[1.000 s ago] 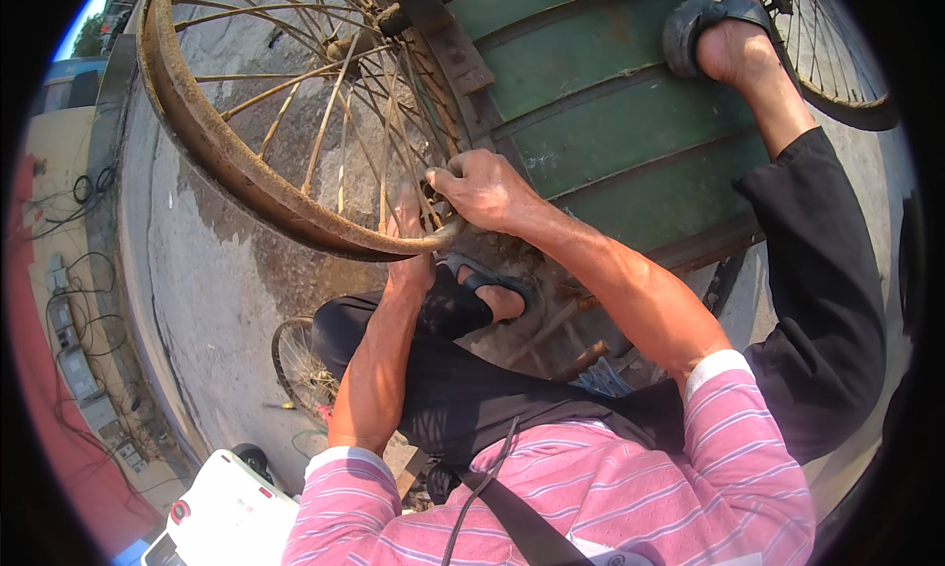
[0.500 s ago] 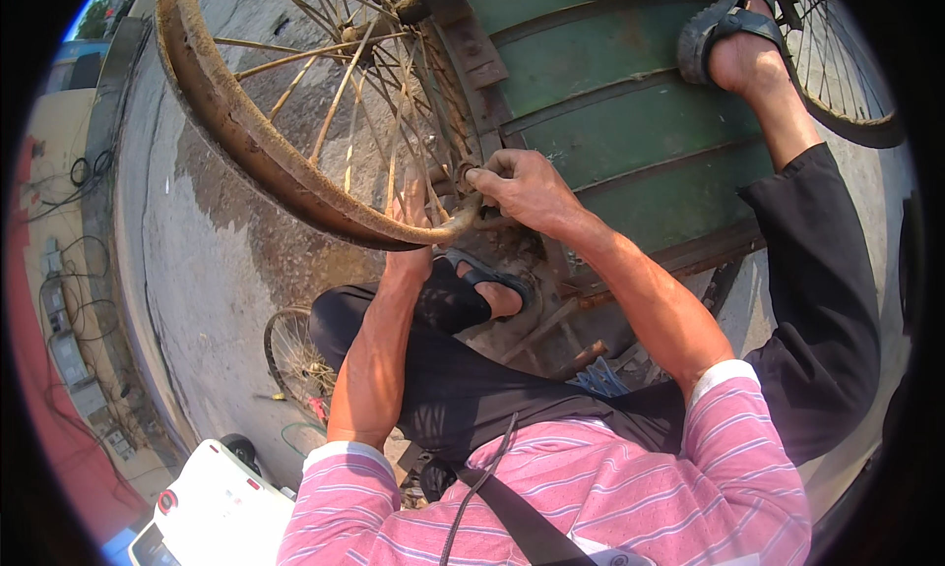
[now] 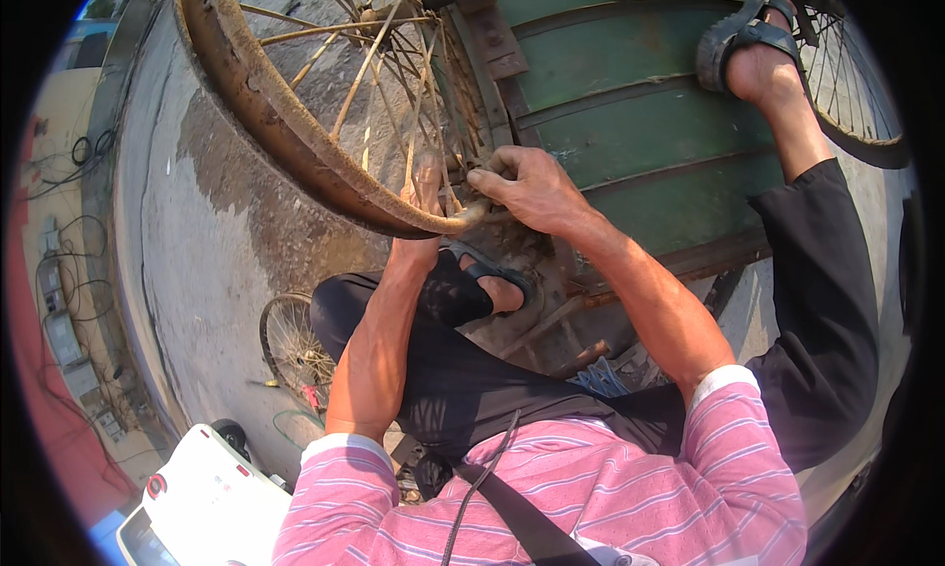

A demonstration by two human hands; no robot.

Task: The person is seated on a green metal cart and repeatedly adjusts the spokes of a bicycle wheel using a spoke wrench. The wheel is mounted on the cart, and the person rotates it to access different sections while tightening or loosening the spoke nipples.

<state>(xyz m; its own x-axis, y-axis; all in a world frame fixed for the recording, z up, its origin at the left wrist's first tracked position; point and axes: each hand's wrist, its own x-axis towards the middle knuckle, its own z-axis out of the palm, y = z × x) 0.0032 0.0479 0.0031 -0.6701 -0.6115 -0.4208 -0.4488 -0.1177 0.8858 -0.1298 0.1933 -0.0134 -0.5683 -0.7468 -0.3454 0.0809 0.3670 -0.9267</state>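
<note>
A rusty spoked wheel point(image 3: 258, 92) with no tyre tilts up in front of me, its lower rim near my hands. My left hand point(image 3: 426, 185) reaches past the rim among the spokes, and its fingers are partly hidden there. Just right of the rim's lower end, my right hand point(image 3: 532, 186) is closed in a pinch, thumb against bent fingers. Whatever lies between those fingertips is too small to make out. Both hands work close together, beside the edge of a green slatted panel point(image 3: 630, 123).
My sandalled foot point(image 3: 758, 69) rests on the panel at the right, beside a tyred wheel point(image 3: 849, 94). A smaller wheel point(image 3: 295, 347) lies at lower left, near a white vehicle body point(image 3: 212, 497). Cables point(image 3: 91, 151) run along the left wall.
The panel and upper wheel appear shifted slightly right and down in the view. My left hand sits a little further right. My right hand keeps its pinch near the rim.
</note>
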